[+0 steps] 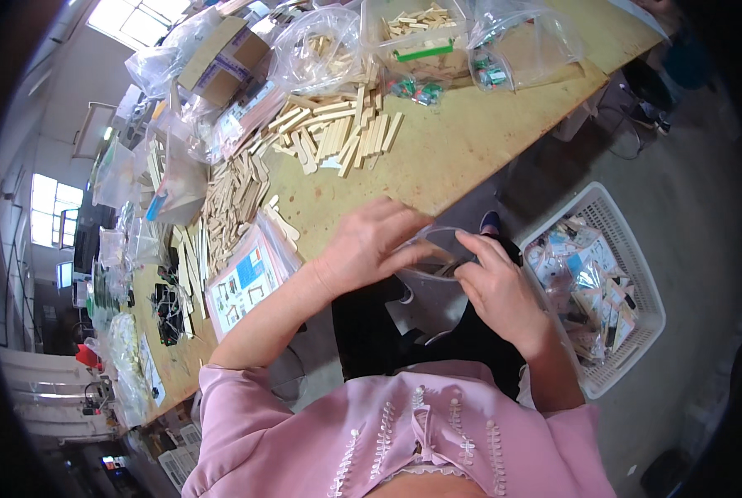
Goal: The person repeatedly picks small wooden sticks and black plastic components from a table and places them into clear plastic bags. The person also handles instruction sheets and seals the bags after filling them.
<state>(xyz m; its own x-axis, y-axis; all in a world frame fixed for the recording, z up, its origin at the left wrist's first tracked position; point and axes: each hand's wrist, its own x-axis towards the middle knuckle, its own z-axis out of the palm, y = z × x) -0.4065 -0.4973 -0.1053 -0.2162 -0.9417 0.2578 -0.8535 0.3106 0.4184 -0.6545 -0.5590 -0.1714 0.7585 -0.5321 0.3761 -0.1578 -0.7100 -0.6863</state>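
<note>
A small clear plastic bag [437, 253] is held at frame centre, just off the bench [462, 149] edge, pinched at its mouth by the left hand [367, 245] and right hand [499, 286]. It is judged light, limp and slippery; the rim is best gripped. A white slatted plastic basket [636, 266], lower right, holds filled packets.

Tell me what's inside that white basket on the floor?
The white basket holds a heap of small clear packets with printed cards and small parts inside. Whatever lies beneath the top layer is covered.
</note>
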